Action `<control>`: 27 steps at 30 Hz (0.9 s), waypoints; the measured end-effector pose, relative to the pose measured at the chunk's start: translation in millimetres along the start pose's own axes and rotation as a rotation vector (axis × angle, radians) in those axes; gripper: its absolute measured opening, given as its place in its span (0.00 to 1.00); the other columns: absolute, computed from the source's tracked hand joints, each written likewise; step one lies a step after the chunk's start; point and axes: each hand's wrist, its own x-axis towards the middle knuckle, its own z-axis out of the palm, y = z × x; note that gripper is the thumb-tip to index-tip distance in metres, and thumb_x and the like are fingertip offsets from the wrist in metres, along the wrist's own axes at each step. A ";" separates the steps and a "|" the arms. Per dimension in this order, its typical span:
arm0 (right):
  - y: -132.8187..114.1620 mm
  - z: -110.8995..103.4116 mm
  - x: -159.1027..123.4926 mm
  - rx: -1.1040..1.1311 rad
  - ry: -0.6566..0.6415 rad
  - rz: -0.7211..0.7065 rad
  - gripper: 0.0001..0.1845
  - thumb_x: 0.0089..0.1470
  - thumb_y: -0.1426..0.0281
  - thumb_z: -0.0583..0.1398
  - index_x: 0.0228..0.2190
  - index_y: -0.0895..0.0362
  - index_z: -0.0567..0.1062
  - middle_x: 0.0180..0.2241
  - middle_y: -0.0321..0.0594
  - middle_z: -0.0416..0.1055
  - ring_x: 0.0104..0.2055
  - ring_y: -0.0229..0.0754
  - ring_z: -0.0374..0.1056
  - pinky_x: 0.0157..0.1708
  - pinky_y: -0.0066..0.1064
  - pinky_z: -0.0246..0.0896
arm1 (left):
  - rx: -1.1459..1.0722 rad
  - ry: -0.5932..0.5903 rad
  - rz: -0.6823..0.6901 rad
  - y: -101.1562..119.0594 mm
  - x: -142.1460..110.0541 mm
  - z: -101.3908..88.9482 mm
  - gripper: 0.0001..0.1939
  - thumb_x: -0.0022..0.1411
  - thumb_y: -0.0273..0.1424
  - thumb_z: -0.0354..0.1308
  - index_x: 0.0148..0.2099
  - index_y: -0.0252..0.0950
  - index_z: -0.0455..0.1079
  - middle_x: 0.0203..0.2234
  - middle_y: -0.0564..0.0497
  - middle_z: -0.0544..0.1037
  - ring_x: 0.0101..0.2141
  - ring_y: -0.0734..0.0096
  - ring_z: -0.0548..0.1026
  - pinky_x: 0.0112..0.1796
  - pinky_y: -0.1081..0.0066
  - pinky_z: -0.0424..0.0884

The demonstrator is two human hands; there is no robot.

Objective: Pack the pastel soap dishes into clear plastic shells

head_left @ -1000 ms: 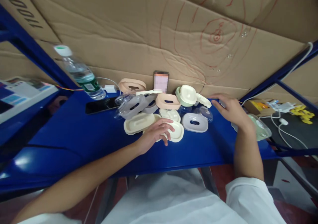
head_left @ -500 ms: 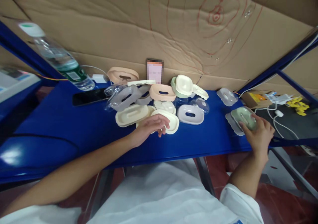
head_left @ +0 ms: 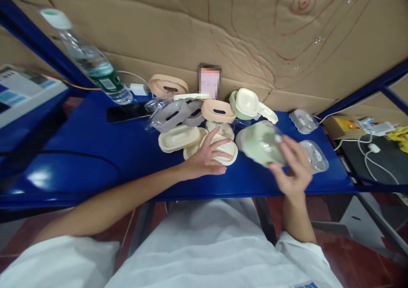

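My right hand (head_left: pixel 295 166) grips the right edge of a pale green soap dish (head_left: pixel 263 141), raised over the table and smeared by motion. It partly covers a pale lilac piece behind it. A clear plastic tray (head_left: pixel 314 156) lies to the right of this hand. With fingers spread, my left hand (head_left: pixel 208 158) hovers at a cream oval dish (head_left: pixel 231 152); I cannot tell if it touches. Another cream dish (head_left: pixel 178 138) lies left of that hand. Behind them sit a peach slotted holder (head_left: pixel 218 110) and a grey slotted piece (head_left: pixel 170 117).
A phone with a blurred screen (head_left: pixel 209 81) leans on the cardboard wall (head_left: pixel 153 28). A water bottle (head_left: pixel 102 71) and a black phone (head_left: pixel 127 112) stand and lie at the left. Cables and a small cardboard box (head_left: pixel 346 128) are at the right, by the blue table's (head_left: pixel 134 160) edge.
My right hand has lifted the green soap dish off a clear tray at the right and carried it left toward the pile. My left hand has spread its fingers. The view has shifted.
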 end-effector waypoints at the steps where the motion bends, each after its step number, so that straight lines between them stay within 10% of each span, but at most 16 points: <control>1: -16.8 11.1 8.0 0.080 -0.130 -0.042 0.30 0.63 0.51 0.66 0.64 0.37 0.77 0.62 0.46 0.77 0.63 0.66 0.74 0.62 0.66 0.70 | 0.002 0.036 0.038 3.5 -1.2 1.2 0.64 0.46 0.30 0.84 0.77 0.60 0.53 0.72 0.40 0.65 0.62 0.44 0.76 0.50 0.54 0.82; 5: -50.7 44.2 44.8 0.302 -0.339 -0.115 0.25 0.63 0.50 0.67 0.59 0.39 0.82 0.62 0.43 0.78 0.63 0.62 0.73 0.65 0.61 0.68 | 0.017 0.213 0.183 16.4 -2.0 -0.4 0.58 0.41 0.30 0.85 0.72 0.50 0.63 0.69 0.44 0.68 0.68 0.44 0.69 0.61 0.56 0.74; 9: -45.3 56.9 83.0 0.354 -0.343 -0.082 0.25 0.68 0.50 0.62 0.61 0.41 0.80 0.62 0.41 0.78 0.64 0.58 0.73 0.66 0.59 0.67 | -0.060 0.293 0.104 15.7 2.9 -4.8 0.51 0.45 0.34 0.84 0.68 0.50 0.64 0.62 0.45 0.72 0.54 0.51 0.79 0.44 0.59 0.84; 19: -49.1 137.0 182.3 0.184 -0.403 -0.277 0.30 0.73 0.47 0.54 0.65 0.49 0.75 0.67 0.45 0.72 0.70 0.57 0.64 0.71 0.56 0.56 | 0.034 0.206 0.047 5.2 -1.5 4.0 0.50 0.46 0.33 0.82 0.68 0.50 0.65 0.60 0.44 0.69 0.47 0.56 0.79 0.33 0.63 0.86; 27: -58.4 192.4 196.7 0.105 -0.530 -0.287 0.33 0.74 0.48 0.54 0.70 0.53 0.69 0.73 0.51 0.62 0.76 0.59 0.55 0.73 0.57 0.50 | 0.022 0.208 0.095 4.0 -3.0 2.4 0.48 0.48 0.33 0.82 0.68 0.51 0.66 0.59 0.45 0.70 0.45 0.58 0.80 0.33 0.65 0.85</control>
